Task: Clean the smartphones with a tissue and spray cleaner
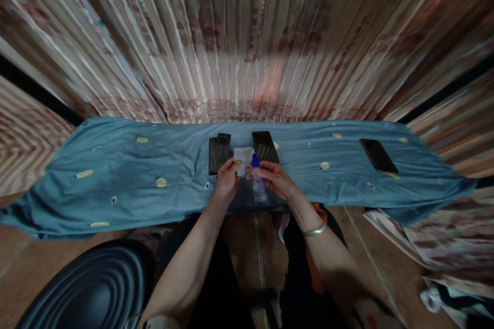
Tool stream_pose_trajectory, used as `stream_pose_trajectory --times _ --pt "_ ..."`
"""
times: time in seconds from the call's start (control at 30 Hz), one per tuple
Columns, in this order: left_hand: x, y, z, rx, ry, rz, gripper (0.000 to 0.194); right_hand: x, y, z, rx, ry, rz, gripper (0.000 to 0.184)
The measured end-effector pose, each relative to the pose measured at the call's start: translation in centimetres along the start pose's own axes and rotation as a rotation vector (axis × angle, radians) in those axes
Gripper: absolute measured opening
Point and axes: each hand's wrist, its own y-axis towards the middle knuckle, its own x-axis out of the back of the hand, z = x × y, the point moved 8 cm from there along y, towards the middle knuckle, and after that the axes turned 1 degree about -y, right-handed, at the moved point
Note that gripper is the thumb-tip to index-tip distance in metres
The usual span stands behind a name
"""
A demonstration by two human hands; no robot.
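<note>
My left hand (227, 179) is closed on a white folded cloth (243, 158) held just above the blue-covered table (116, 175). My right hand (275, 179) grips a small clear spray bottle (258, 185) with a blue cap, its top close to the cloth. A dark phone case (218, 153) lies just behind my left hand. A black phone (264, 146) lies just behind my right hand.
Another black phone (378, 156) lies far right on the blue cloth with yellow motifs. A pleated patterned curtain (247, 36) hangs behind the table. A dark round stool (92, 288) stands at lower left. Fabric and bags (443, 262) lie on the floor at right.
</note>
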Motion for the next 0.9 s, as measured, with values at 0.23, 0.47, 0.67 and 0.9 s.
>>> stream_pose_trajectory --times 0.23,0.47,0.67,0.9 --pt "0.8 0.3 -0.5 -0.042 0.028 -0.044 0.028 -0.5 -0.1 0.8 0.056 -0.021 -0.018 0.035" --pt "1.0 0.2 -0.6 -0.092 0.093 0.011 0.021 -1.3 -0.4 0.0 -0.033 0.055 -0.03 0.037" --pt "0.5 -0.3 -0.5 -0.053 0.116 0.062 0.021 0.0 0.1 0.5 0.059 -0.116 -0.142 0.049" --pt "-0.2 -0.6 -0.4 -0.042 0.081 0.125 0.031 0.6 -0.7 1.9 0.395 -0.888 -0.246 0.049"
